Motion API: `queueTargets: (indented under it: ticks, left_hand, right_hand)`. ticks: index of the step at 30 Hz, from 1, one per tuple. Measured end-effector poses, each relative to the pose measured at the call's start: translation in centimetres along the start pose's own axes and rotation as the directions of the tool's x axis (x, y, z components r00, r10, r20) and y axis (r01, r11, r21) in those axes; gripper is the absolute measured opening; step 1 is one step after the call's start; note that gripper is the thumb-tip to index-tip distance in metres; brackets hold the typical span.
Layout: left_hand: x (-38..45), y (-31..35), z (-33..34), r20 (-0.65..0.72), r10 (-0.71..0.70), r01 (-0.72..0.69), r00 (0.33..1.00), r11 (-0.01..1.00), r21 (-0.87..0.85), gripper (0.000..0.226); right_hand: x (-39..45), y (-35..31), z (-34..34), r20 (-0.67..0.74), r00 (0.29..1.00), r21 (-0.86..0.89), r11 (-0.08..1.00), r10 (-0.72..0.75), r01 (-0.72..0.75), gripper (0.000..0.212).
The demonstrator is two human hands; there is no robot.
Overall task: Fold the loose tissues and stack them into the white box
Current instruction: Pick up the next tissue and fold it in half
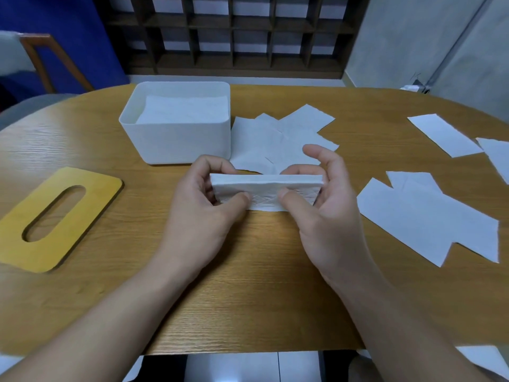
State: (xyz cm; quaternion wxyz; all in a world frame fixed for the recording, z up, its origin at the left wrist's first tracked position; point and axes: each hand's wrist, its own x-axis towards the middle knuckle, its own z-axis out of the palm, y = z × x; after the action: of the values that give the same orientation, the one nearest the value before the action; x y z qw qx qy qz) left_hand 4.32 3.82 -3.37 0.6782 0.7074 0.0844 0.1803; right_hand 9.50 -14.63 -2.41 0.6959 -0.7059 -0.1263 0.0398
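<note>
A folded white paper tissue [265, 193] is held just above the oval wooden table [248, 285], pinched at its ends by the left hand [202, 213] and right hand [322, 205]. The open white plastic box [176, 142], with stacked tissues [183, 110] inside, is seen just beyond; loose tissues [278, 142] are spread beside it.

Home or office room, oval wooden table [248, 299], dark lattice shelving [234, 31], wooden chair [46, 59]

folded tissue [265, 193] held above table, white box [176, 142] open, part-filled, loose tissues [278, 139] beside it
</note>
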Motion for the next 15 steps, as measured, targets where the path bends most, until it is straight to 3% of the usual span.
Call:
queueTargets:
  ticks: [6, 10, 15]
  left_hand:
    - [-0.26, 0.63, 0.62, 0.041, 0.059, -0.056, 0.997, 0.996, -0.074, 0.023]
    - [-0.31, 0.65, 0.31, 0.012, 0.049, -0.048, 0.999, 0.996, -0.069, 0.033]
    - [-0.48, 0.58, 0.25, 0.035, 0.051, -0.049, 0.998, 0.997, -0.054, 0.042]
  right_hand:
    - [-0.26, -0.31, 0.22, 0.051, 0.998, 0.035, 0.999, -0.033, 0.032, 0.065]
    - [-0.22, -0.15, 0.01, 0.028, 0.999, -0.024, 0.999, -0.036, 0.036, 0.066]
    - [-0.15, -0.33, 0.48, -0.005, 0.999, -0.014, 0.999, 0.041, -0.041, 0.045]
